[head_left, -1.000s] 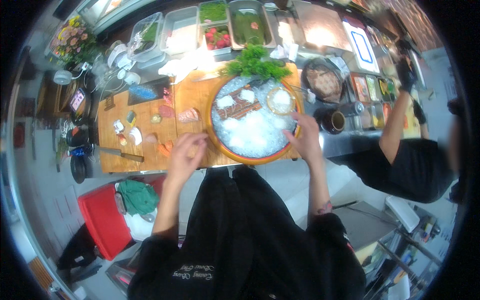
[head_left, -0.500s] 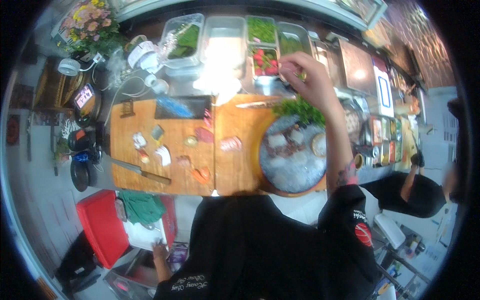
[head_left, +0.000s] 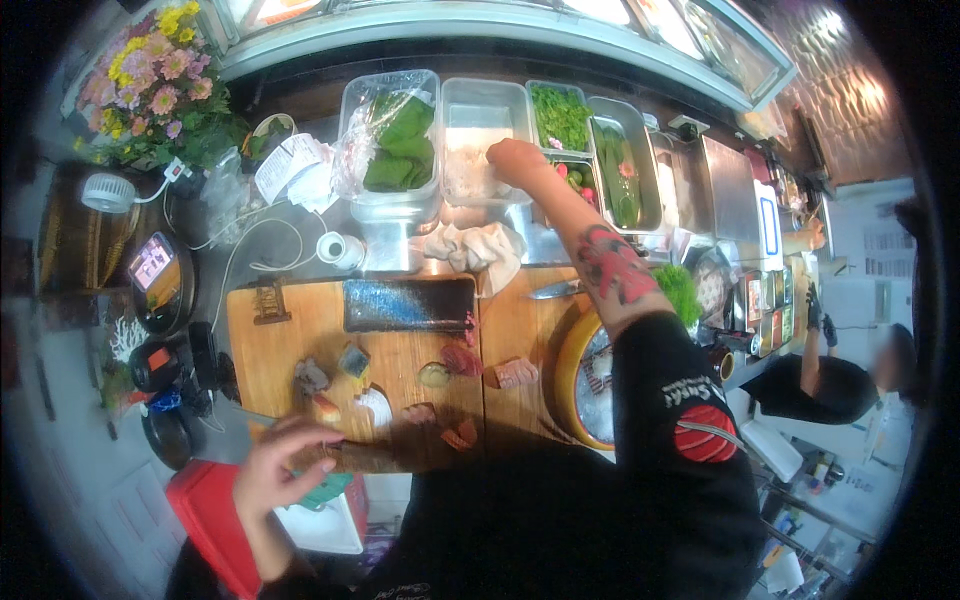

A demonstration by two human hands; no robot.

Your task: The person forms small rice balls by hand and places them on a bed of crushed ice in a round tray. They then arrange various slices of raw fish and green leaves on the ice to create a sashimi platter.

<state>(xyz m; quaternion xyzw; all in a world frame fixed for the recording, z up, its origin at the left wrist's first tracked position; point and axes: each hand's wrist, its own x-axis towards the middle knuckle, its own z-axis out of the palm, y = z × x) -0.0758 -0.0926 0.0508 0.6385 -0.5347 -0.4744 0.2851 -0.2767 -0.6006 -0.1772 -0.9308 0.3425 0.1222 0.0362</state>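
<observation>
My right hand [head_left: 517,163] reaches over the right side of a clear plastic container [head_left: 487,92] holding pale shreds [head_left: 468,172]. Its fingers bend downward, largely hidden behind the back of the hand. Above the cutting board's near left edge, my left hand [head_left: 280,468] has thumb and fingers apart, with nothing between them. The knife beside it is partly covered by this hand. Small pieces lie on the wooden cutting board [head_left: 285,345]: a dark red slice [head_left: 462,360], a pink striped block [head_left: 515,374], an orange piece [head_left: 460,435] and a white piece [head_left: 374,406].
Containers of green leaves [head_left: 400,150], herbs [head_left: 560,118] and red radishes line the back. A crumpled cloth [head_left: 475,248] lies behind a dark rectangular plate [head_left: 410,304]. A round wooden tub [head_left: 566,385] with ice stands right, partly behind my arm. A gloved co-worker [head_left: 825,385] is far right.
My right hand has moved left, from above the radishes to the container of shreds. My left hand has risen from beside the red cooler to the board's edge. The whole view has shifted.
</observation>
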